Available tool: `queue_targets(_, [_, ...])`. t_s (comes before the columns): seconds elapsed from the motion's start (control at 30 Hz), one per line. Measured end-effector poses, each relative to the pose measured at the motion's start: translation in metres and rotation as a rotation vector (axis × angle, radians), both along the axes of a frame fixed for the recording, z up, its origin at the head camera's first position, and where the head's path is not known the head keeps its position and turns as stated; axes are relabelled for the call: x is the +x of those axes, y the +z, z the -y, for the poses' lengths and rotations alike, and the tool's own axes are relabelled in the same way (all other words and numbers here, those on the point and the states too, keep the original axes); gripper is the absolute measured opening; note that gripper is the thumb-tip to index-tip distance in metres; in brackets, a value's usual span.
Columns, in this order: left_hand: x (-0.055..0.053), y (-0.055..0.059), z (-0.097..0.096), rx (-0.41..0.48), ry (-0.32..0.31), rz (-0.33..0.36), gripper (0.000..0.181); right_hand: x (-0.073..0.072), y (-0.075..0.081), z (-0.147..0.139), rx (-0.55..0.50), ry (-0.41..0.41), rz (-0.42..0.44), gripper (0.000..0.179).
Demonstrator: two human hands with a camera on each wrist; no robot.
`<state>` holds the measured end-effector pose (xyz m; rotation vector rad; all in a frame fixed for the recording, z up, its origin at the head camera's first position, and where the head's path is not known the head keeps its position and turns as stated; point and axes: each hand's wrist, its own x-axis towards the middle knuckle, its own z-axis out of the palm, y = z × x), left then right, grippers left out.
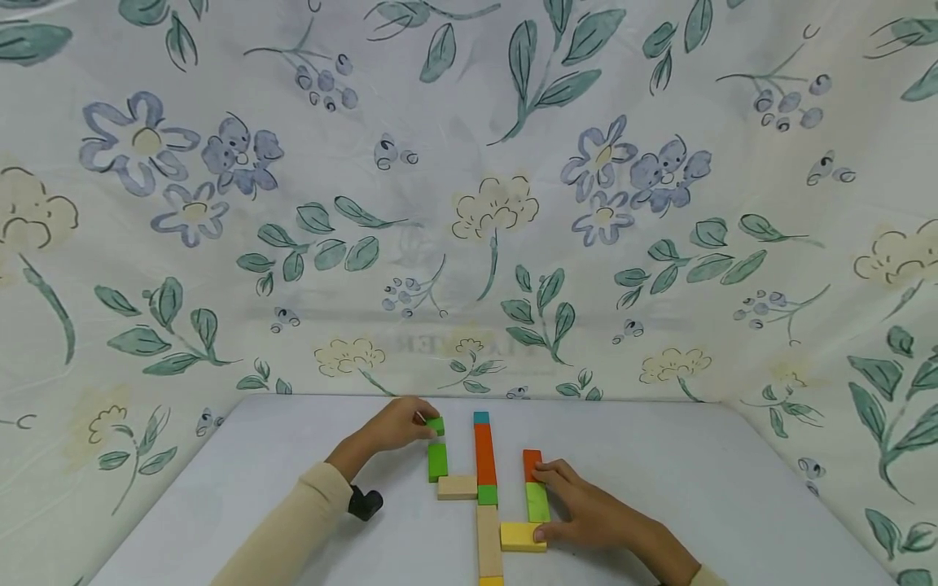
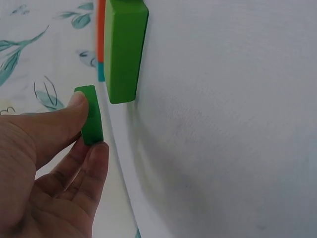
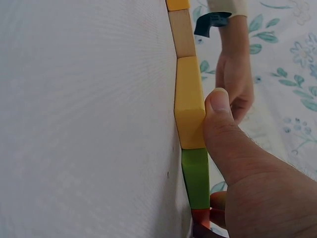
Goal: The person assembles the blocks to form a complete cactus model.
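Note:
Between thumb and fingertips my left hand (image 1: 396,425) pinches a small green block (image 2: 92,115), just beyond a larger green block (image 1: 437,462) on the table. My right hand (image 1: 589,511) rests along the right-hand blocks. Its thumb touches a yellow block (image 1: 519,537), and a forefinger reaches an orange-red block (image 1: 532,464). A light green block (image 1: 538,503) lies between those two. In the middle runs a line of blocks: a blue one (image 1: 480,417), a long orange-red one (image 1: 485,456), a small green one and a long plain wooden block (image 1: 488,541).
A plain wooden block (image 1: 456,487) joins the middle line to the left green block. Another yellow block (image 1: 491,581) is cut off at the bottom edge. The white table (image 1: 659,456) ends at a floral cloth (image 1: 469,268). A black device (image 1: 365,503) sits on my left wrist.

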<state>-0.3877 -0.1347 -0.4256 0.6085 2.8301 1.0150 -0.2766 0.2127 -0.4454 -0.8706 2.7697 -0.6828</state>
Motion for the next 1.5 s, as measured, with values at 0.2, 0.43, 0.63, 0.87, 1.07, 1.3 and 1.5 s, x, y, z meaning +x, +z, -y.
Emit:
queue_targets(0.2, [0.002, -0.004, -0.002, -0.009, -0.001, 0.008, 0.029, -0.001, -0.001, 0.0, 0.0, 0.004, -0.004, 0.091])
queue_targets(0.43, [0.003, -0.009, -0.003, -0.022, -0.016, -0.003, 0.028, -0.001, -0.002, 0.0, -0.004, -0.004, 0.012, 0.091])
queue_targets(0.63, [0.003, -0.01, -0.002, -0.039, -0.019, -0.001, 0.027, -0.002, -0.001, 0.001, -0.004, -0.001, 0.008, 0.092])
queue_targets(0.87, [0.002, -0.009, -0.001, -0.039, -0.021, 0.009, 0.026, -0.002, -0.001, 0.0, -0.001, -0.002, 0.006, 0.092])
queue_targets(1.07, [0.003, -0.01, -0.001, -0.047, -0.02, 0.034, 0.025, -0.001, -0.001, 0.001, -0.005, -0.01, 0.025, 0.092])
queue_targets(1.3, [0.006, -0.011, -0.001, -0.055, -0.034, 0.034, 0.026, -0.001, -0.002, 0.001, -0.004, -0.015, 0.026, 0.093])
queue_targets(1.5, [0.006, -0.01, -0.003, -0.06, -0.025, 0.036, 0.025, -0.001, -0.001, 0.001, -0.006, -0.02, 0.033, 0.093])
